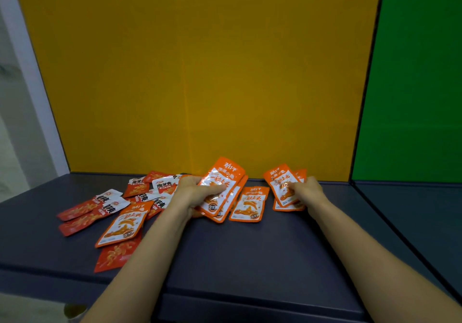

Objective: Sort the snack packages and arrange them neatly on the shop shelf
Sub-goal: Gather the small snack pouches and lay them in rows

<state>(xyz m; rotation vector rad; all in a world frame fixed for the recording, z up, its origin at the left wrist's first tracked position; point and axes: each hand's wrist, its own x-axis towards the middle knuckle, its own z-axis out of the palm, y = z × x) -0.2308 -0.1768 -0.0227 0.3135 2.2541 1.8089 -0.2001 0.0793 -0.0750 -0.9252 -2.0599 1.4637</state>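
Observation:
On the dark shelf (250, 252) my left hand (193, 194) grips a small stack of orange snack packets (225, 180), tilted up off the surface. My right hand (306, 190) pinches another few orange packets (281, 180) near the back wall. One orange packet (248, 204) lies flat between the two hands. Another orange packet (123, 224) lies at the left on a jumble of red-and-white snack packets (100, 206).
A yellow back panel (200, 72) closes the shelf behind the packets. A green panel (412, 85) and a divider edge bound the neighbouring section at the right. A white post (32, 85) stands at the left. The shelf's front lip runs along the bottom.

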